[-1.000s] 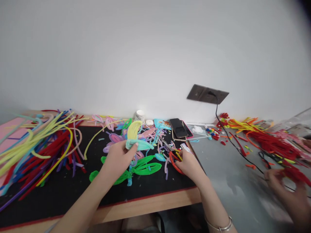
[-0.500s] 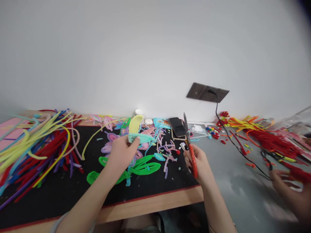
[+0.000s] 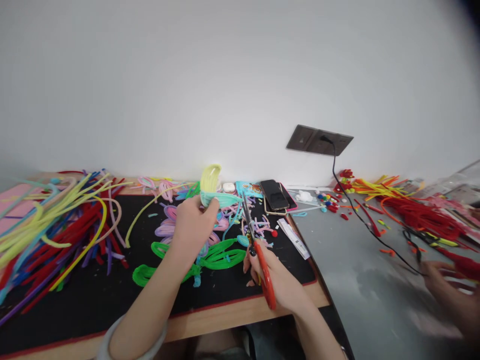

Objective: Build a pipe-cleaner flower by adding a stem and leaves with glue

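My left hand [image 3: 197, 220] pinches a pipe-cleaner petal piece [image 3: 221, 200], light blue along the bottom with a pale yellow loop standing up from it. In my right hand [image 3: 272, 275] is a pair of scissors [image 3: 267, 280] with red handles, its blades pointing up and away. The blade tips are at the right end of the light blue part; whether they touch it I cannot tell. Below my hands lie bent green pipe-cleaner leaves [image 3: 223, 254] and a lilac pipe-cleaner flower [image 3: 165, 229], partly hidden by my left hand.
Loose pipe cleaners [image 3: 75, 225] in many colours heap up at the left. Phones [image 3: 274, 195], a paper strip [image 3: 294, 239] and pompoms [image 3: 330, 201] are to the right. A black cord [image 3: 360, 215] runs from the wall socket [image 3: 318, 141] towards another person's hand [image 3: 450, 290] at the far right.
My right hand has brought the scissors leftward, up to the end of the light blue part. The paper strip is now uncovered. My left hand keeps its hold, shifted slightly.
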Demonstrator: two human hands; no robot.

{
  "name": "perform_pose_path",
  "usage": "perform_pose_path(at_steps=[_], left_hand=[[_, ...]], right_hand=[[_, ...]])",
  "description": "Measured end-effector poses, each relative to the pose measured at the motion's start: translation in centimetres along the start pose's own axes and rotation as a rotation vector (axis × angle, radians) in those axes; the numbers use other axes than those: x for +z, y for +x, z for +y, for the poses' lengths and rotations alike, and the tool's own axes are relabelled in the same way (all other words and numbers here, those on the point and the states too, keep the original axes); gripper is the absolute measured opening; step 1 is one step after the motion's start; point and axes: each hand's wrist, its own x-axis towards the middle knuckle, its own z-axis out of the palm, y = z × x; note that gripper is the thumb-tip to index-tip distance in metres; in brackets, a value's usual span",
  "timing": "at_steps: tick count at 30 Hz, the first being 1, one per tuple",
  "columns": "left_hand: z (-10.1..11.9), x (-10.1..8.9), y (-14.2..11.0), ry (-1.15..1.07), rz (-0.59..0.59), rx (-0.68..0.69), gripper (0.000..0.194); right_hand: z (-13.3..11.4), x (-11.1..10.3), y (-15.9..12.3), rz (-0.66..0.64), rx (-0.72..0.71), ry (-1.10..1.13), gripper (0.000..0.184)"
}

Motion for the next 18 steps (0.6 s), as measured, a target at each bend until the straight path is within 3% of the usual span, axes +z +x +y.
perform_pose_path(at_steps=[4,7,18], left_hand=[[0.0,0.1,-0.1,0.003,-0.012,0.010,0.033],[0.1,0.2,-0.3,0.002,-0.033,0.010,0.033],[0.3,0.1,-0.2,-0.011,-0.030,-0.004,0.032]], right_hand=[[-0.2,0.5,0.3,-0.034,-0.007,0.035,0.044],[0.1,0.6,0.7,0.009,0.004,0.042,0.046],[1.2,0.1,0.8,0.015,-0.046,0.029,0.042]])
